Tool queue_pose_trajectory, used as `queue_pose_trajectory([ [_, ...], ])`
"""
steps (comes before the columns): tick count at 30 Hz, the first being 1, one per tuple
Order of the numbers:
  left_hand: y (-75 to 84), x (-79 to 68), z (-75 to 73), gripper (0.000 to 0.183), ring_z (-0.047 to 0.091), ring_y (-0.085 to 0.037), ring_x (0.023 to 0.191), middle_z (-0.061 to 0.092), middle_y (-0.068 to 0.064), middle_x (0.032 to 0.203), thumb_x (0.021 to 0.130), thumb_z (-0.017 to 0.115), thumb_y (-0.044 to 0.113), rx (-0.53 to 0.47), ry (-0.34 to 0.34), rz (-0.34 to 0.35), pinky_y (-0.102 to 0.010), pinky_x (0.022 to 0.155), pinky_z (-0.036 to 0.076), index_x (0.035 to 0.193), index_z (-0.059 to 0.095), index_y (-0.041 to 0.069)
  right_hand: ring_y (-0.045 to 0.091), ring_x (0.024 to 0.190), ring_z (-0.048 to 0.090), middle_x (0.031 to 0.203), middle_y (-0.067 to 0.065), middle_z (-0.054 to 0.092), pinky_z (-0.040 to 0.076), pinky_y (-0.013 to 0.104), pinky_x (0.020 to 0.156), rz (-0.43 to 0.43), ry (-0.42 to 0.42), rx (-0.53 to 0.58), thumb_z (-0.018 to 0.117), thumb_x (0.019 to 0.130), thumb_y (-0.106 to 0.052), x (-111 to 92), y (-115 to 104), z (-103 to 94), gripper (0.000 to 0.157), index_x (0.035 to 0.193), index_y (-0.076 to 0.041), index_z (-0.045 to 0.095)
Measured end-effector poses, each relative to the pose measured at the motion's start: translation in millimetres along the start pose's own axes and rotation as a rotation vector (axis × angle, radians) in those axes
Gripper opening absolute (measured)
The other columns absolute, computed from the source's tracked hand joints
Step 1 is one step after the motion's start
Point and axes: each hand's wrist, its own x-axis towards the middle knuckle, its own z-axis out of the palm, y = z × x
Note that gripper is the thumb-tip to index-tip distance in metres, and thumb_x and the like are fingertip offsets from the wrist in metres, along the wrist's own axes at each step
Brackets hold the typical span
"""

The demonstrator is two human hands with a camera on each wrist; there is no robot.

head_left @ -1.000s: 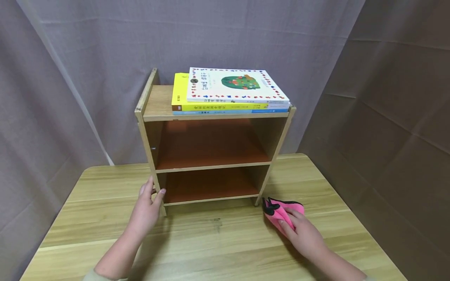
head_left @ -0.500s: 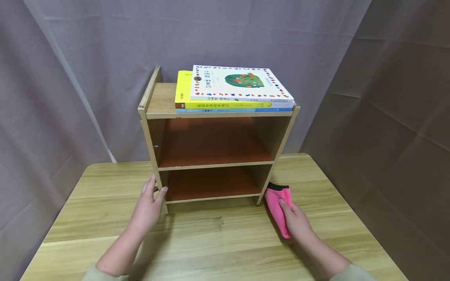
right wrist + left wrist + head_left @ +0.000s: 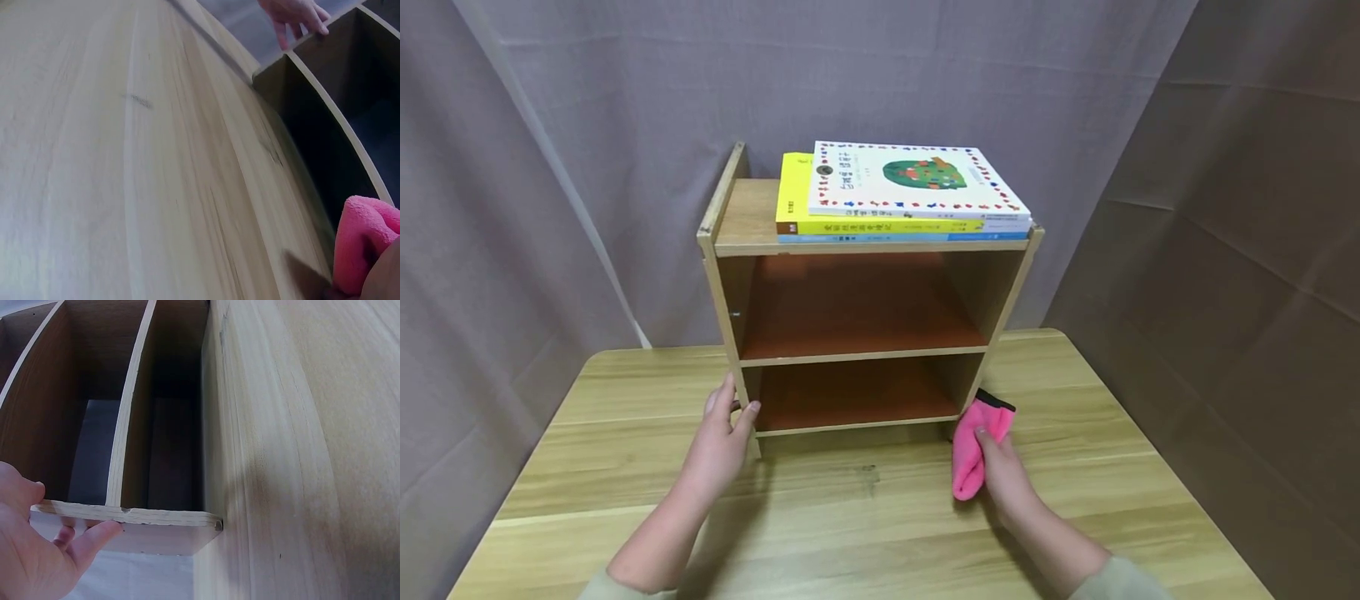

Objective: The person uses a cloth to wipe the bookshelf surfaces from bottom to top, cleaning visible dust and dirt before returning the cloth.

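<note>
A small wooden shelf (image 3: 865, 357) with reddish-brown boards stands upright on the table. Its left side panel (image 3: 144, 534) is gripped low down by my left hand (image 3: 717, 446), the thumb at the front edge and the fingers against the outer face. At the opposite side, my right hand (image 3: 1007, 477) holds a folded pink cloth (image 3: 972, 454) with black edging, thumb on top. The cloth lies against the lower front of the right side panel (image 3: 1000, 333) and hides its foot. In the right wrist view the cloth (image 3: 359, 240) shows at the lower right corner.
On the shelf's top lie stacked books: a white one (image 3: 917, 179) with a green picture, a yellow one (image 3: 793, 196) and a blue-spined one (image 3: 880, 237). Grey curtains (image 3: 625, 167) hang behind and beside the wood-grain table (image 3: 865, 533).
My right hand has turned the cloth and brought it leftward, up against the shelf's right panel. My left hand keeps its grip; the whole scene has shifted slightly right in view.
</note>
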Motion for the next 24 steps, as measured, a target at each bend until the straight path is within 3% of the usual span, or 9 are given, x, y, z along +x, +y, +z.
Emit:
queue_pose_trajectory([
  [5, -0.1, -0.2, 0.8, 0.07, 0.03, -0.038, 0.141, 0.018, -0.013, 0.161, 0.106, 0.045, 0.032, 0.001, 0.0, 0.002, -0.059, 0.11, 0.032, 0.16, 0.001, 0.021, 0.015, 0.096, 0.056, 0.097, 0.009, 0.059, 0.042, 0.023, 0.091, 0.006, -0.004, 0.063, 0.038, 0.108, -0.025, 0, 2, 9.7, 0.031, 0.128, -0.002, 0.042],
  [12, -0.3, -0.6, 0.9, 0.07, 0.031, -0.039, 0.141, 0.018, -0.014, 0.16, 0.106, 0.045, 0.031, -0.003, 0.011, 0.021, -0.059, 0.109, 0.033, 0.16, 0.002, 0.021, 0.016, 0.118, 0.045, 0.123, 0.014, 0.049, 0.032, 0.028, 0.105, 0.027, -0.002, 0.141, 0.035, 0.108, -0.031, -2, 4, 18.6, 0.046, 0.145, -0.004, 0.032],
  [15, -0.9, -0.6, 1.0, 0.069, 0.032, -0.04, 0.139, 0.021, -0.015, 0.159, 0.106, 0.045, 0.031, -0.003, 0.018, 0.036, -0.06, 0.108, 0.035, 0.161, 0.004, 0.024, 0.015, 0.112, 0.05, 0.113, 0.009, 0.054, 0.034, 0.026, 0.103, 0.031, -0.011, 0.174, 0.033, 0.109, -0.032, -3, 4, 21.9, 0.045, 0.142, -0.002, 0.032],
  [20, -1.0, -0.6, 1.4, 0.068, 0.033, -0.041, 0.138, 0.023, -0.016, 0.158, 0.106, 0.046, 0.031, -0.008, 0.029, 0.052, -0.061, 0.107, 0.035, 0.161, 0.006, 0.024, 0.016, 0.086, 0.064, 0.074, 0.005, 0.064, 0.03, 0.028, 0.106, 0.021, -0.006, 0.22, 0.031, 0.109, -0.034, -6, 4, 27.9, 0.039, 0.129, -0.001, 0.037],
  [22, -0.9, -0.5, 1.4, 0.068, 0.033, -0.04, 0.139, 0.022, -0.015, 0.158, 0.106, 0.046, 0.031, -0.008, 0.026, 0.048, -0.061, 0.107, 0.035, 0.161, 0.006, 0.023, 0.016, 0.097, 0.063, 0.081, 0.007, 0.065, 0.025, 0.033, 0.112, 0.012, 0.001, 0.234, 0.03, 0.109, -0.033, -8, 4, 30.6, 0.041, 0.134, -0.001, 0.035],
  [24, -0.8, -0.7, 1.1, 0.069, 0.032, -0.04, 0.139, 0.021, -0.015, 0.159, 0.106, 0.046, 0.032, -0.006, 0.02, 0.04, -0.06, 0.108, 0.034, 0.161, 0.005, 0.022, 0.018, 0.118, 0.052, 0.102, 0.012, 0.063, 0.019, 0.038, 0.117, 0.001, 0.004, 0.245, 0.029, 0.11, -0.032, -11, 6, 33.1, 0.045, 0.142, -0.001, 0.029],
])
